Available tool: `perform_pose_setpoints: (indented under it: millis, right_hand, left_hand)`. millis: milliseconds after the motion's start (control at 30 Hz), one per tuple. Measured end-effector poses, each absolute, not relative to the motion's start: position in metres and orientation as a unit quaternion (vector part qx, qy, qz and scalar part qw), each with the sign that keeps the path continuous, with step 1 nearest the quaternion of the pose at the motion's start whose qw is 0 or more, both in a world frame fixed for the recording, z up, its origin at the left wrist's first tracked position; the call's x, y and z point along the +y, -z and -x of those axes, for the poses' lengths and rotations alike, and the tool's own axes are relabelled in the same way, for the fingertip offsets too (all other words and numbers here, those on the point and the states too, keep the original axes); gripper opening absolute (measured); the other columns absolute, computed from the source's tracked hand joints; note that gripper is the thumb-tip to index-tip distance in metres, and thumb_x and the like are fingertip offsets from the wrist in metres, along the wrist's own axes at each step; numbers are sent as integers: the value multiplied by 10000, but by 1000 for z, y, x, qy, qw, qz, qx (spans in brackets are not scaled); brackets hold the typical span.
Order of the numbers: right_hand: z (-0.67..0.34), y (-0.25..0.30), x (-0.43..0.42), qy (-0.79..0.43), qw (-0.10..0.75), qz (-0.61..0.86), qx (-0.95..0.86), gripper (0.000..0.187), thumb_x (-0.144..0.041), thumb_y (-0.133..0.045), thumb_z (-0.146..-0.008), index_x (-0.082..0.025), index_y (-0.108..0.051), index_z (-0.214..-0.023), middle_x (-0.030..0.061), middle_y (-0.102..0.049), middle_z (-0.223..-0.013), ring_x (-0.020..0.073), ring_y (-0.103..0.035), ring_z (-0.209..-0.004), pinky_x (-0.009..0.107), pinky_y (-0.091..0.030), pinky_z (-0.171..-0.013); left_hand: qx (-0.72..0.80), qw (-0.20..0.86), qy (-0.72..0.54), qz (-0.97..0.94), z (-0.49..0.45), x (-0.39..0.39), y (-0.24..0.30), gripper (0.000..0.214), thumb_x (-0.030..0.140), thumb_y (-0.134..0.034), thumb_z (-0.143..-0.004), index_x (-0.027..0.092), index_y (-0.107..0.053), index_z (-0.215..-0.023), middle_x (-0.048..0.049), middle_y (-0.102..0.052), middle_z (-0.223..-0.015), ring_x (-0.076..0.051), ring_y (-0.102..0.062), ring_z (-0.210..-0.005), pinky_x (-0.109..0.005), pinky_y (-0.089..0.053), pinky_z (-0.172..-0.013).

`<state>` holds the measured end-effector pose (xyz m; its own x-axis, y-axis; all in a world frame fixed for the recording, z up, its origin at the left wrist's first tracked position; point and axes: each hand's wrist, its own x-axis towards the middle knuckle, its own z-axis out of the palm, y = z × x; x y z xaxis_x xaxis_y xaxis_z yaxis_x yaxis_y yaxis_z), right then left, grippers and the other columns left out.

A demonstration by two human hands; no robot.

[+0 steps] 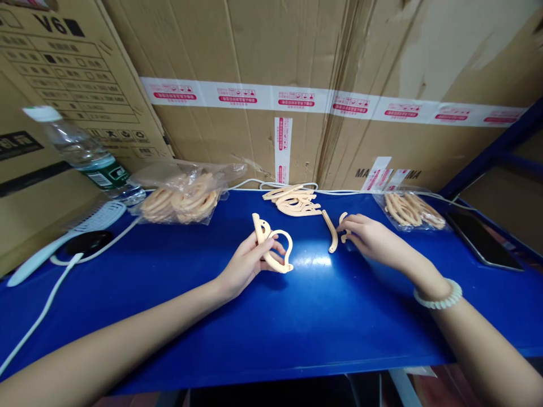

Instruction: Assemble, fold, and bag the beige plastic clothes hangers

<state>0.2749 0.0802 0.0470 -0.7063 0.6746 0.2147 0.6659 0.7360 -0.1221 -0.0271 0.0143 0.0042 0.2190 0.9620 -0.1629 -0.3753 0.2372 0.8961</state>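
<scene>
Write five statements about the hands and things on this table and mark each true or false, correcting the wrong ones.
1. The left hand holds a beige item. True.
2. The bracelet circles the left wrist. False: the bracelet circles the right wrist.
3. The loose pile lies between the left bag and the right bag. True.
4. The right hand is on the bottle's cap. False: the right hand has its fingertips at a small piece.
5. The table is blue. True.
</scene>
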Motion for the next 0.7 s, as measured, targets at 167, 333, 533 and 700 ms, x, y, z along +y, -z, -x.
perform_pose_setpoints:
  millis: [167, 333, 533, 700]
  right_hand:
    - [-288, -50, 87, -30, 78, 399, -913, 239, -67, -497, -884, -165, -708, -830, 78, -694, -889, 200, -674, -786, 320, -545, -735]
    - [-261, -52, 68, -10, 220, 349, -911, 262, -146, -494, -948, -174, -652, -1156, 137, -649, -1174, 261, -630, -1091, 443, -545, -935]
    - [-213, -53, 22, -145, 237, 258, -925, 392, -132, -469, -983, -236, -553, -1352, 137, -451, -1476, 242, -430, -1396, 470, -438, -1118]
    - [-209, -50, 18, -317, 275, 268, -867, 414, -184, -471, -1005, -240, -504, -1414, 115, -534, -1449, 240, -474, -1379, 456, -469, -1096]
  left_hand:
    - [370, 690, -487, -387, 28, 14, -8, 354, 201, -674, -761, 151, -501, -1067, -46, -678, -872, -191, -691, -698, -334, -586, -663]
    - [358, 670, -479, -441, 27, 9, -5, 417, 233, -675, -817, 177, -508, -1196, -48, -650, -996, -202, -702, -768, -367, -600, -724]
    - [373, 582, -439, -573, 26, 1, -2, 386, 372, -641, -916, 188, -587, -1251, -72, -673, -983, -189, -691, -720, -301, -595, -660]
    - [406, 495, -452, -621, 27, 0, 0, 324, 342, -656, -911, 195, -651, -1201, -79, -647, -1065, -180, -684, -795, -259, -580, -665]
